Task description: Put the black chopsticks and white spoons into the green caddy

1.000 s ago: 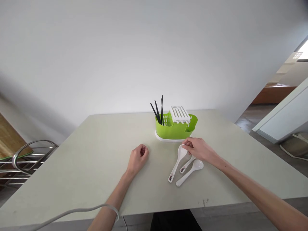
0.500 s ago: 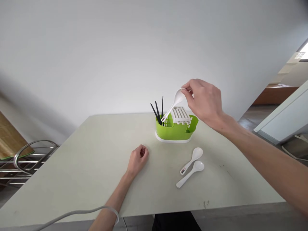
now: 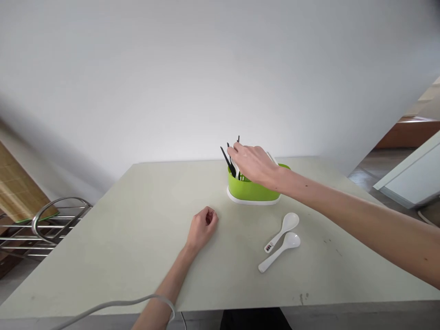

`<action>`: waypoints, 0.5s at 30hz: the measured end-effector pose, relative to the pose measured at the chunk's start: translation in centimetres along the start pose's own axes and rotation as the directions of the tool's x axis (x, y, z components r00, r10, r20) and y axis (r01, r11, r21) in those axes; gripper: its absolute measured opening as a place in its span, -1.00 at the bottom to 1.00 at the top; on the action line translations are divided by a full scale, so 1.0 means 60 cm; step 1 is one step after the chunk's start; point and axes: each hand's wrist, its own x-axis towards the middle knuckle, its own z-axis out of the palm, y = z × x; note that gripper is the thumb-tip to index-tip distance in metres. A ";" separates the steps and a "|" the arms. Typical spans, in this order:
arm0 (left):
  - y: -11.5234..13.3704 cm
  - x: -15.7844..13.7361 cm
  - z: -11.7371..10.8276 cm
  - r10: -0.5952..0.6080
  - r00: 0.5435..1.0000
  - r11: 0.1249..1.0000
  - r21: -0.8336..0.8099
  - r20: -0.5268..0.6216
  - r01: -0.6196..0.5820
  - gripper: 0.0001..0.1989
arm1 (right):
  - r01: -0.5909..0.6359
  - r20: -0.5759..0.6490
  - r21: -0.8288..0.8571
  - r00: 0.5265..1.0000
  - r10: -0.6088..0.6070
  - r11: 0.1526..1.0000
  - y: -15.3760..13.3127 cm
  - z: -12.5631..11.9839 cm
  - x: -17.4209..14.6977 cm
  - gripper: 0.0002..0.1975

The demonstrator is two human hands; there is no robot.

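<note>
My right hand (image 3: 252,161) reaches over the green utensil caddy (image 3: 254,191), fingers pinched on a white spoon (image 3: 237,170). The spoon's handle points down into the caddy's left compartment, and my fingers cover most of its bowl. Beside it in that compartment lean several black chopsticks (image 3: 226,158). My hand and wrist hide much of the caddy's white slotted top. My left hand (image 3: 202,225) rests on the table in a loose curl, with nothing visible in it. Two more white spoons lie to its right: one with a label (image 3: 282,230) and one nearer me (image 3: 280,252).
The pale table (image 3: 147,220) meets a white wall (image 3: 192,82) at its back edge. A grey cable (image 3: 117,303) crosses my left forearm. To the left stands a metal rack (image 3: 44,229) by a bamboo board (image 3: 20,188).
My right hand has moved left and down with the spoon, bringing its handle into the caddy beside the chopsticks. My left hand stays resting on the table. The view has shifted slightly.
</note>
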 end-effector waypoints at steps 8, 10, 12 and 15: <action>0.000 -0.001 -0.001 -0.021 1.000 0.999 -0.025 -0.002 0.021 -0.81 | 0.062 0.128 0.069 0.989 -0.071 0.996 -0.015 0.016 0.028 -0.69; 0.001 -0.001 -0.002 -0.026 1.000 0.999 -0.025 -0.004 0.026 -0.81 | 0.041 0.145 0.107 0.988 -0.057 0.993 -0.022 0.019 0.034 -0.72; 0.000 0.001 -0.004 -0.034 0.999 0.999 -0.028 -0.011 0.034 -0.80 | 0.026 0.148 0.128 0.988 -0.045 0.991 -0.026 0.020 0.036 -0.72; 0.000 0.004 -0.008 -0.051 0.998 0.998 -0.041 -0.025 0.050 -0.79 | 0.009 0.116 0.217 0.993 -0.035 0.976 -0.020 0.019 0.026 -0.69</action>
